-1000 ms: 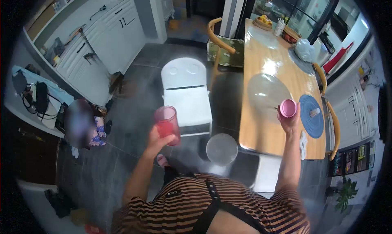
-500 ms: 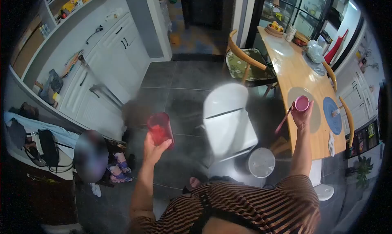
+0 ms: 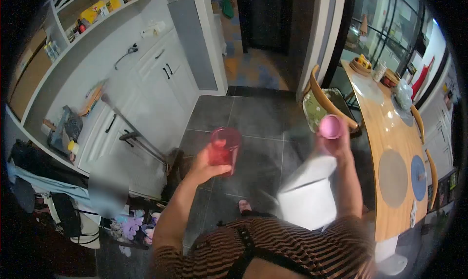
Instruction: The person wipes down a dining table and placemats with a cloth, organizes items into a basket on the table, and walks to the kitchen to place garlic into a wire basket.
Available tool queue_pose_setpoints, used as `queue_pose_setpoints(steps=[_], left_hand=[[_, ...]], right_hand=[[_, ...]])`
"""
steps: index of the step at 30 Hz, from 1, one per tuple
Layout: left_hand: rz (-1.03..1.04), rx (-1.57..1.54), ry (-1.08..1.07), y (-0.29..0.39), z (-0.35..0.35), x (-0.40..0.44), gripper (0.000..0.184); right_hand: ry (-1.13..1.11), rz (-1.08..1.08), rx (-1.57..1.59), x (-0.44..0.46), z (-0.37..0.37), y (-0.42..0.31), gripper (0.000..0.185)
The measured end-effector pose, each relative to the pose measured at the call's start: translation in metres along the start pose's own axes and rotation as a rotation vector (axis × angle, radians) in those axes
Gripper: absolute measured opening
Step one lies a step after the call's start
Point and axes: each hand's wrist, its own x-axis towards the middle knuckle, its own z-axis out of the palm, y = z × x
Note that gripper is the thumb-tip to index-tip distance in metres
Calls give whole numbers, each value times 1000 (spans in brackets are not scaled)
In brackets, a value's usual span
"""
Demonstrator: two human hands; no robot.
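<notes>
A see-through pink-red cup (image 3: 227, 150) is held upright, slightly tilted, in my left hand (image 3: 205, 166), whose fingers wrap round its left side. My right hand (image 3: 337, 145), a little blurred, grips a small pink cup (image 3: 331, 127) with its round top facing me. The two hands are apart, both raised in front of my body. Behind and below my right hand stands a white folding chair (image 3: 308, 201), partly hidden by the hand and forearm.
To the right, a wooden table (image 3: 368, 114) bears a grey round mat (image 3: 393, 178) and a blue one (image 3: 418, 177). A wooden-backed chair (image 3: 324, 101) stands by it. White cabinets (image 3: 156, 91) line the left. Ahead is a doorway (image 3: 263, 45).
The view has turned, so the table and white chair now lie further right and the doorway is nearer. Both cups remain in my hands; the small pink cup has moved left of the table.
</notes>
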Motion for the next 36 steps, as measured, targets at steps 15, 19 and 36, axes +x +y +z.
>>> queue_pose_setpoints(steps=[15,19,36], left_hand=[[55,-20,85,16,-139,288,65],[139,-43,168,25,-228,363,58],[407,62,819,65,-454,514,44]], right_hand=[[-559,277,-65,227,170,85,49],[-545,306,-199,311,189,87,48],[-721,-432,-1400,771,525,108,87]])
